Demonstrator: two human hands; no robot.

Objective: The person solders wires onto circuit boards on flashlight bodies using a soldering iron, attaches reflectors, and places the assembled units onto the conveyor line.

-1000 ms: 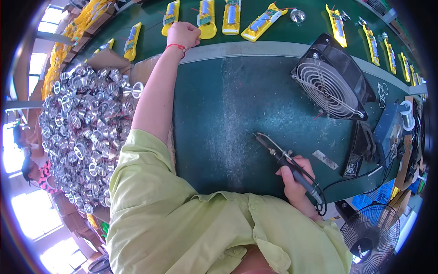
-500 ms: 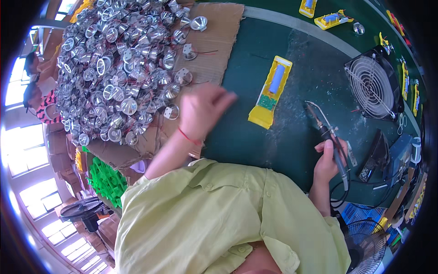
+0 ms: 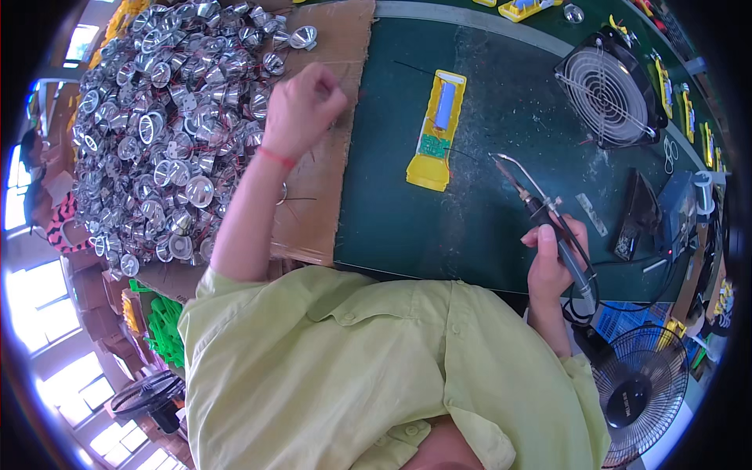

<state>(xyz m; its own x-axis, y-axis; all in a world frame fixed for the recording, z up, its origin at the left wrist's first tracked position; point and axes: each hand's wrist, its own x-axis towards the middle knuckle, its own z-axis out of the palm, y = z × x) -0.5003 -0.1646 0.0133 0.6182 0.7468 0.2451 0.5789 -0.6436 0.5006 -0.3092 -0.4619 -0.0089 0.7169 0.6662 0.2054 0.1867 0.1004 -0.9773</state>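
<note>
My left hand [image 3: 304,110] is over the cardboard sheet [image 3: 325,176], at the right edge of a heap of silvery lamp reflectors [image 3: 168,133]. Its fingers are curled in; whatever they may hold is hidden. My right hand [image 3: 554,262] grips a soldering iron [image 3: 562,247] with a thin curved metal tube alongside, its tip pointing up and left above the green table. Between the hands lies a yellow lamp casing [image 3: 427,174], holding a blue cylindrical battery [image 3: 445,106] and a green circuit board [image 3: 434,146]. Thin dark wires stick out from both its ends.
A square fan with a wire guard [image 3: 607,92] stands at the far right. Nearer are a dark open box [image 3: 636,215], a flat metal strip [image 3: 591,215] and a blue-grey box [image 3: 675,207] with cables. More yellow casings [image 3: 523,8] line the far edge. A black fan [image 3: 638,392] stands lower right.
My left hand has moved left and away from me, from the cardboard's edge towards the reflectors. The right hand still holds the soldering iron. The whole view has shifted slightly.
</note>
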